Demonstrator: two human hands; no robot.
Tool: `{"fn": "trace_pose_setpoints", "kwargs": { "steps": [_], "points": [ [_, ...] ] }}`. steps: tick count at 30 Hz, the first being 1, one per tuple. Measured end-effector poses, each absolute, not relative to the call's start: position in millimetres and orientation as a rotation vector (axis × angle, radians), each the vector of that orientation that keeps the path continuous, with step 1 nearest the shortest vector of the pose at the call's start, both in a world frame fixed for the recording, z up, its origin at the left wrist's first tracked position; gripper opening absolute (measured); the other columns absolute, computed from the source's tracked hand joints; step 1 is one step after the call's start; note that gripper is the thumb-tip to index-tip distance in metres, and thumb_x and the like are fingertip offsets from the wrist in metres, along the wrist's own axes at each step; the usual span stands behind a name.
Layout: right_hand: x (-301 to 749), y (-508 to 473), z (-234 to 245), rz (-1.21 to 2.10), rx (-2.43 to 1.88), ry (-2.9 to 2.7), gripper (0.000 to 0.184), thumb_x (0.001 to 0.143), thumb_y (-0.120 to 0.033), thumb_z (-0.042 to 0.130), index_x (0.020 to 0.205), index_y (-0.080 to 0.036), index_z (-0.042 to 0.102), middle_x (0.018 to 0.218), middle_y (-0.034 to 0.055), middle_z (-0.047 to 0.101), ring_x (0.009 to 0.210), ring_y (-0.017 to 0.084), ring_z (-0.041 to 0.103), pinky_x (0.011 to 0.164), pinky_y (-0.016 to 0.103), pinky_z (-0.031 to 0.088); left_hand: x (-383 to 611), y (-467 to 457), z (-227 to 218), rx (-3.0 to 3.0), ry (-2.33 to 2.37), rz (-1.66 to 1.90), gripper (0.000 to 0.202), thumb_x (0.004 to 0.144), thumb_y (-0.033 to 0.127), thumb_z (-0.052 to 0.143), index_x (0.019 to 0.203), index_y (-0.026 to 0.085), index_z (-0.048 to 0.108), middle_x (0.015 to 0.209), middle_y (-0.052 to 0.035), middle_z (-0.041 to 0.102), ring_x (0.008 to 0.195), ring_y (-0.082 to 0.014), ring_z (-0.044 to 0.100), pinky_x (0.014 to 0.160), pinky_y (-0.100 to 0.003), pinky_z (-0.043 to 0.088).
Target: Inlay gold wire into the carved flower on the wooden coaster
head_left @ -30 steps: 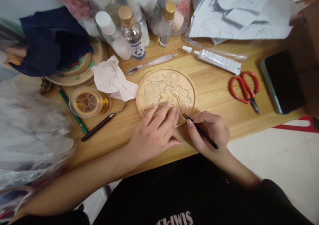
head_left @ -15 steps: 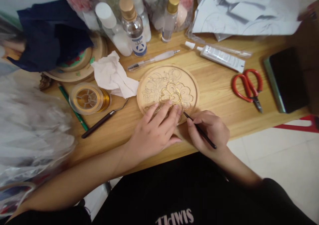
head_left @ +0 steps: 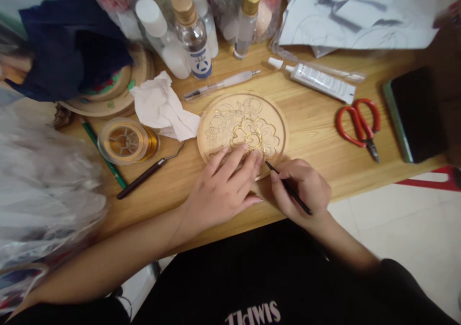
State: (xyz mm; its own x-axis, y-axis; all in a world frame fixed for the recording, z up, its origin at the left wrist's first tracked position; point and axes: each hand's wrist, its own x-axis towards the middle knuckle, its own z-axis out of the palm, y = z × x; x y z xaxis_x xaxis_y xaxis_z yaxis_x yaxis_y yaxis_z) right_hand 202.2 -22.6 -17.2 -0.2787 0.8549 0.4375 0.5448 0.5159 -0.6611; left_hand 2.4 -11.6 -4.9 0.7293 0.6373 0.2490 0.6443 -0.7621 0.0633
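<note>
Round wooden plate [head_left: 281,116] lies flat on table [head_left: 313,142], gold wire [head_left: 260,141] on its flower drawing [head_left: 270,135]. Left hand [head_left: 221,188] rests on the near side, fingers extended, slightly apart. Right hand [head_left: 306,183] pinches black tweezers [head_left: 294,195], tips at the near right part.

Top [head_left: 245,267], black, short-sleeved; white capital lettering [head_left: 253,312] on the front, partly cut off at the near edge. Sleeves [head_left: 399,282], two, black, left and right, ending about the elbows. Forearms [head_left: 144,250], bare. Fingers [head_left: 247,172], bare, slender.
</note>
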Motion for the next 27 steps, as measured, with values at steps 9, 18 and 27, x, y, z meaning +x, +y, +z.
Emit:
{"fn": "trace_pose_setpoints", "kwargs": {
  "steps": [9, 18, 27],
  "points": [
    [201.1, -20.5, -16.2, 0.445, -1.142, -1.996, 0.027, 0.077, -0.003, 0.063, 0.094, -0.019, 0.050, 0.077, -0.0002, 0.060, 0.068, 0.012, 0.055, 0.057, 0.027, 0.047, 1.1, -10.9, -6.0, -2.910, -1.158, -0.529, 0.057, 0.094, 0.050, 0.052, 0.130, 0.006, 0.057, 0.135, -0.0170, 0.059, 0.129, -0.0337, 0.051, 0.108, -0.047, 0.039],
    [202.1, -20.6, -16.2, 0.464, -1.121, -2.015, 0.027, 0.080, -0.006, 0.061, 0.098, -0.022, 0.049, 0.078, 0.0000, 0.061, 0.067, 0.013, 0.054, 0.057, 0.028, 0.048, -0.2, -10.8, -7.6, -2.975, -1.231, -0.598, 0.058, 0.092, 0.049, 0.056, 0.133, 0.007, 0.054, 0.136, -0.0208, 0.055, 0.133, -0.0355, 0.044, 0.110, -0.052, 0.037],
    [201.5, -19.9, -16.3, 0.456, -1.131, -2.000, 0.027, 0.079, -0.007, 0.063, 0.097, -0.022, 0.049, 0.076, -0.0011, 0.060, 0.065, 0.012, 0.054, 0.056, 0.027, 0.046, -2.6, -7.8, -7.1, -2.978, -1.369, -0.723, 0.058, 0.096, 0.049, 0.048, 0.135, 0.006, 0.049, 0.136, -0.0215, 0.054, 0.134, -0.0351, 0.042, 0.109, -0.054, 0.038]
  ]
}}
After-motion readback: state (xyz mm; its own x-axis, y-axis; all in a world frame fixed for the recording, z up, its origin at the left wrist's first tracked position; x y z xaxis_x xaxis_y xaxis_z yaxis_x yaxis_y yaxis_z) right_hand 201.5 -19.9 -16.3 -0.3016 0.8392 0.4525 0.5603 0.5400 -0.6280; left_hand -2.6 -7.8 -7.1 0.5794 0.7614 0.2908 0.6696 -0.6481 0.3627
